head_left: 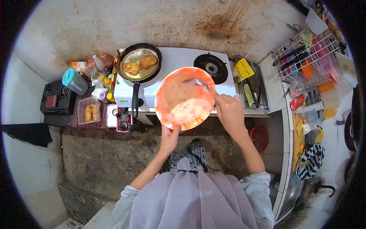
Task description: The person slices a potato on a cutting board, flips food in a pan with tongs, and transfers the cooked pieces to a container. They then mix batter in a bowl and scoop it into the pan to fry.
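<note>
Two fritters [148,61] lie in the pan [159,61] on the stove [177,57], at whose front edge the left hand [169,138] grips the bowl [164,97] of batter [185,101] by its rim while the right hand [228,110], fingers closed, holds a utensil [197,82] inside.

Right hand [230,110]: was higher, fingers [220,98] curled | Left hand [169,138]: was lower, thumb [176,131] uppermost | Forearms [252,154], both: were bare, angled forward
</note>
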Demonstrator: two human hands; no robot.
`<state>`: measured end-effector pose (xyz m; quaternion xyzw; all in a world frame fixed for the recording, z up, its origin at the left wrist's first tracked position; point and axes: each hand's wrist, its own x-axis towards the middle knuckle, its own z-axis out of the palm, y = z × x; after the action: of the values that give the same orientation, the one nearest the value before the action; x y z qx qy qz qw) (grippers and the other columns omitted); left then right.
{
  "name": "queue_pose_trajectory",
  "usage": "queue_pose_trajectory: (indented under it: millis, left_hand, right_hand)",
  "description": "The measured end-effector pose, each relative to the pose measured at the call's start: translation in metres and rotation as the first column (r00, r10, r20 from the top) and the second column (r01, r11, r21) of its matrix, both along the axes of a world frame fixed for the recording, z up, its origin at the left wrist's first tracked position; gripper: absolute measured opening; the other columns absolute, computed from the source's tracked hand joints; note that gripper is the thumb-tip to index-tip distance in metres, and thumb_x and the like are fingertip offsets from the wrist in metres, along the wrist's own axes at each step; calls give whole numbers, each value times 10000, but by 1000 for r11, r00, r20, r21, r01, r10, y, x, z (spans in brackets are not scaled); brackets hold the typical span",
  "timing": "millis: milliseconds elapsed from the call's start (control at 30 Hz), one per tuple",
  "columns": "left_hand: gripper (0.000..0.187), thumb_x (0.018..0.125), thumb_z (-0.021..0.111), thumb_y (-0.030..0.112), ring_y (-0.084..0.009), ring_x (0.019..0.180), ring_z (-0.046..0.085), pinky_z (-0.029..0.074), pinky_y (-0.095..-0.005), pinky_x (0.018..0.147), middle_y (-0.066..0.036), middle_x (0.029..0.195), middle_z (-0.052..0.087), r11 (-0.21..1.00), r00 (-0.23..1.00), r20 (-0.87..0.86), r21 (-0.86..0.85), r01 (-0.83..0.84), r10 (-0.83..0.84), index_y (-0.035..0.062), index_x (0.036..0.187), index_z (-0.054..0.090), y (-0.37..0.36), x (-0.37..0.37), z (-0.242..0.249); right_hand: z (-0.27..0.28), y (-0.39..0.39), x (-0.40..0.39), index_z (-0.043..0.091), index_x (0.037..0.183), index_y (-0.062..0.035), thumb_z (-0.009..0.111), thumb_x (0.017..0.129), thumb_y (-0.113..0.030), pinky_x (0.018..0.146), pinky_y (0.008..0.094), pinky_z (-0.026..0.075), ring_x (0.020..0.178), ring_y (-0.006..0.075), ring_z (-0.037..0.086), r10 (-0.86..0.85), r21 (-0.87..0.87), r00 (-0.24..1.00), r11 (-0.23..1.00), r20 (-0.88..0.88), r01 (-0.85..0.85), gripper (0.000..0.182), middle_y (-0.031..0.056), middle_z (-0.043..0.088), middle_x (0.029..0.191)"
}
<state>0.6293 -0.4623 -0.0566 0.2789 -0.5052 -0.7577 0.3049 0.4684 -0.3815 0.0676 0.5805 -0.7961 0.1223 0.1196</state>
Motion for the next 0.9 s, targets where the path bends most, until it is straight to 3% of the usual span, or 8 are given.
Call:
queue_pose_trajectory:
  millis: [133,200,333,600,667,800,867,900]
  left_hand:
    - [482,803,451,-6,-175,998,480,472,-294,774,-106,1127,418,999,999,-39,34,-13,14,19,1222,216,-1,-1,4]
    - [484,804,450,-5,-177,998,480,472,-297,775,-106,1128,417,999,999,-37,15,-29,30,21,1224,211,-1,0,4]
    - [504,794,458,0,-189,1000,482,471,-310,790,-112,1135,416,999,999,-33,48,-12,14,24,1228,205,-2,1,6]
    - [500,800,456,-8,-189,994,484,485,-301,770,-116,1144,399,999,999,-27,23,-37,37,21,1226,197,-6,4,1]
    - [494,792,461,-10,-187,997,480,487,-298,766,-116,1133,408,1000,999,44,-20,10,-9,9,1218,210,-6,6,4]
    - [478,789,460,-8,-171,983,484,478,-282,759,-109,1117,425,998,1000,-4,55,28,-28,1,1209,232,-3,5,-12]
    - [474,791,459,-4,-154,972,484,466,-267,750,-100,1106,436,973,998,61,-232,24,-10,3,1212,240,-6,6,-27]
    - [474,791,459,-4,-154,972,484,466,-267,750,-100,1106,436,973,998,62,-230,26,-12,3,1212,240,-6,7,-22]
  right_hand:
    - [-14,3,1,534,1082,-109,541,679,-34,548,337,346,572,213,512,22,0,998,1000,-52,-22,410,57,497,590]
    - [-16,7,7,501,1128,-107,520,675,-56,543,316,363,576,175,523,165,111,986,981,-36,-160,456,28,501,588]
    - [-4,1,0,513,1120,-103,517,678,-47,551,316,362,575,168,512,-30,0,993,1000,-112,30,446,23,495,595]
    - [-16,5,-1,506,1116,-96,526,686,-72,550,316,366,585,179,531,101,61,992,993,-73,-97,431,40,516,615]
    - [-17,-3,-4,511,1110,-105,526,685,-69,552,313,369,591,174,540,-39,-10,996,999,-76,39,426,41,524,617]
    - [-30,0,6,490,1130,-96,515,700,-81,556,310,364,597,166,545,147,95,988,985,-39,-143,431,32,522,614]
    - [-29,0,6,492,1125,-93,508,697,-78,568,311,366,607,163,548,181,45,983,983,-10,-180,429,31,521,613]
    - [-27,-2,3,502,1116,-102,508,694,-74,571,310,359,603,162,543,118,-25,993,993,-5,-118,423,29,514,609]
